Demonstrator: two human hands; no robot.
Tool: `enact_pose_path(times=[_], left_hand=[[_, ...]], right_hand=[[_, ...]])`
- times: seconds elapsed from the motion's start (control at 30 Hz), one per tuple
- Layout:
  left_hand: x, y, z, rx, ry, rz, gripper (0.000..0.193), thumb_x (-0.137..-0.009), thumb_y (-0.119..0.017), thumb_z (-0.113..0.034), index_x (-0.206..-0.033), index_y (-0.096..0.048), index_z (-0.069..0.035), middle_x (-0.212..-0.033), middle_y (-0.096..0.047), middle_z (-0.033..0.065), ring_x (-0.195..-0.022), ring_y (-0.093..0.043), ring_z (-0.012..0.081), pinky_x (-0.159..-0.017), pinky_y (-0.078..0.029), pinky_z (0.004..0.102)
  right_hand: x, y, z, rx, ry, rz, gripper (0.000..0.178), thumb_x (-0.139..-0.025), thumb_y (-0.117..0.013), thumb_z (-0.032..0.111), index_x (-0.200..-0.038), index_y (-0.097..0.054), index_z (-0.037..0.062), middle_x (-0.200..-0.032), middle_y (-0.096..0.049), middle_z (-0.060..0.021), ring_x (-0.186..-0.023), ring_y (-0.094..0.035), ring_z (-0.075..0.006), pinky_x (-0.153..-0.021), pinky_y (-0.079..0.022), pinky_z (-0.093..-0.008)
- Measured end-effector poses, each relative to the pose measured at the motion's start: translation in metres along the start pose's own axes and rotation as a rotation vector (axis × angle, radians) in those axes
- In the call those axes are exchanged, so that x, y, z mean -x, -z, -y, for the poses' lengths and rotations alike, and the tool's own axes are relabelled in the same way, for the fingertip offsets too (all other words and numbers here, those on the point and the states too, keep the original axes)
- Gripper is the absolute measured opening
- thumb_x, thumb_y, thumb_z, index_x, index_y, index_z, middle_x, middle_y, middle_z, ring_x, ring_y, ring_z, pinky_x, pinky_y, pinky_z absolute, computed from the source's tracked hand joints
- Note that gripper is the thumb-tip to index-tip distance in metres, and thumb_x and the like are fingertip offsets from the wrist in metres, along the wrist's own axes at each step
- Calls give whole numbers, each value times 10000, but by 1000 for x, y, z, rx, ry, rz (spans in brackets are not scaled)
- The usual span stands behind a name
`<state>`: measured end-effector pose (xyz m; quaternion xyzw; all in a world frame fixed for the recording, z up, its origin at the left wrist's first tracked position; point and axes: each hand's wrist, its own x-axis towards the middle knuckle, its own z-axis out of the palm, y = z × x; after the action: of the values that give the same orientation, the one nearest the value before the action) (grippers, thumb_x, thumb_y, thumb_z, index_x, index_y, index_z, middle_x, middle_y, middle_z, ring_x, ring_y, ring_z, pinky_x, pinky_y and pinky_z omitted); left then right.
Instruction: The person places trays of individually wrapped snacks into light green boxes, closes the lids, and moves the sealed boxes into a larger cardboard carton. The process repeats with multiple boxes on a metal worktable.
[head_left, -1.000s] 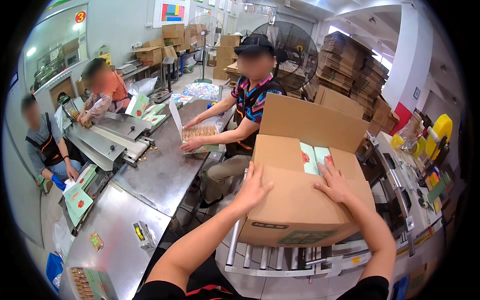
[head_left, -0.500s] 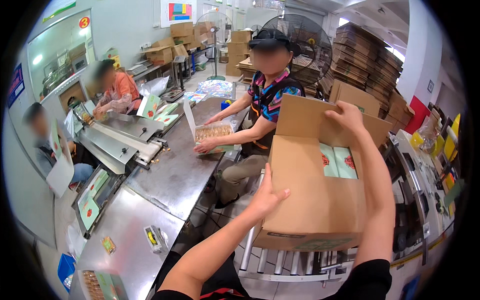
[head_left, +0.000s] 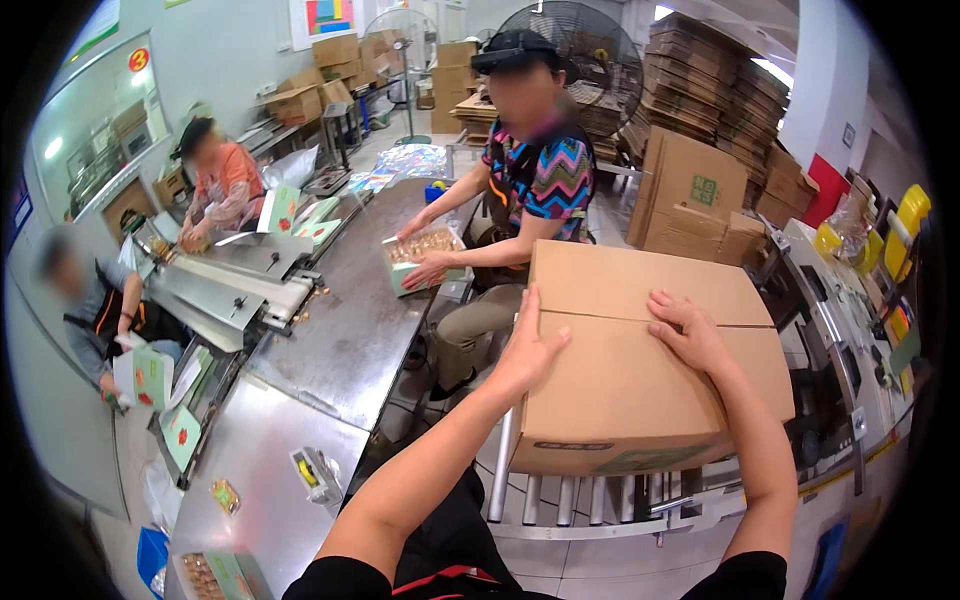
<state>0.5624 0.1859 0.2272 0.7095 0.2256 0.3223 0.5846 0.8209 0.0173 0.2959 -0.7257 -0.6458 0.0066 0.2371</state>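
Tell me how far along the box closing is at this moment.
Done: the cardboard box sits on the roller conveyor with its top flaps folded flat. In hand: left hand and right hand press on the flaps. Left: no tape shows along the centre seam.

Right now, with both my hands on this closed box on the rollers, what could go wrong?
1. The box sits on free rollers, and only your palms press its flaps; it might roll away or skew under a push.
2. The left hand lies close to the flap seam, so its fingers could get pinched if the flaps shift.
3. A seated co-worker works just behind the box; sliding it that way might bump them.
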Motion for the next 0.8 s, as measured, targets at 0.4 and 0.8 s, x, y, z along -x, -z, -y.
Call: enact_pose_path(times=[0.4, 0.8], left_hand=[[-39, 8, 27, 26, 12, 84, 776, -1033, -513, -77, -1620, -9, -22, -1683, -145, 158, -1493, -283, 242, -1169, -312, 330], [-31, -9, 2, -47, -15, 82, 769, -1013, -536, -126, -1599, -69, 46, -1698, -31, 191, -1571, -39, 261, -1245, -111, 344]], right_hand=[[-8, 0, -5, 78, -43, -68, 480, -955, -670, 392, -1297, -659, 55, -1428, -590, -132, -1401, -482, -293, -1170, -302, -574], [6, 4, -10, 52, -95, -62, 433, -971, -665, 318, -1311, -652, 51, -1443, -579, -133, -1407, -476, -292, -1207, -255, -519]])
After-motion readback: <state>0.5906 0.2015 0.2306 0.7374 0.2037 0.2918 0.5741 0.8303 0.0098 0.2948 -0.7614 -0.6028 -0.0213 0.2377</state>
